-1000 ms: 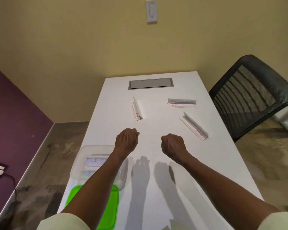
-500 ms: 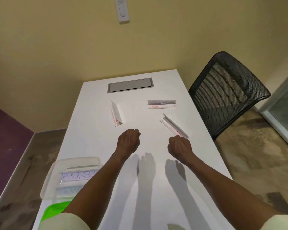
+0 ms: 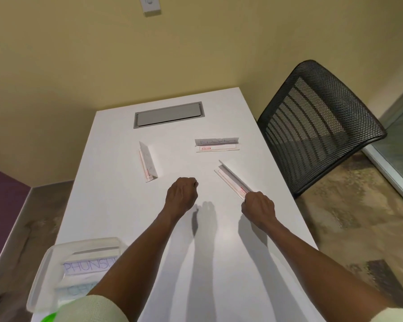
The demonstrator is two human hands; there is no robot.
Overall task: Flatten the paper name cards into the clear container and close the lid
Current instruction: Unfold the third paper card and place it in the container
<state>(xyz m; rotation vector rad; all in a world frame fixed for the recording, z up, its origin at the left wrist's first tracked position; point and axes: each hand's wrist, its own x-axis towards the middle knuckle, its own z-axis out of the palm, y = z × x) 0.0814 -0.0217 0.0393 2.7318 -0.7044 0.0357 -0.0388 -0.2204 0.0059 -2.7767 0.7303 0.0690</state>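
Three folded paper name cards stand on the white table (image 3: pixel 219 263): a left one (image 3: pixel 147 162), a far one (image 3: pixel 216 145) and a right one (image 3: pixel 232 178). My right hand (image 3: pixel 257 205) has its fingers curled over the near end of the right card, which still lies on the table. My left hand (image 3: pixel 182 196) hovers mid-table in a fist, holding nothing. The clear container (image 3: pixel 44 270) sits at the near left corner, lid off, with flattened lettered cards inside; my left forearm hides part of it. A sliver of green lid (image 3: pixel 49 318) shows at the bottom edge.
A grey cable hatch (image 3: pixel 169 115) is set into the table's far end. A black mesh chair (image 3: pixel 319 126) stands close to the right edge. The table's far edge meets a yellow wall with a light switch (image 3: pixel 150 3).
My right hand moved forward and right onto the near end of the right card. My left hand barely moved. The view swung right, shifting the container toward the lower left.
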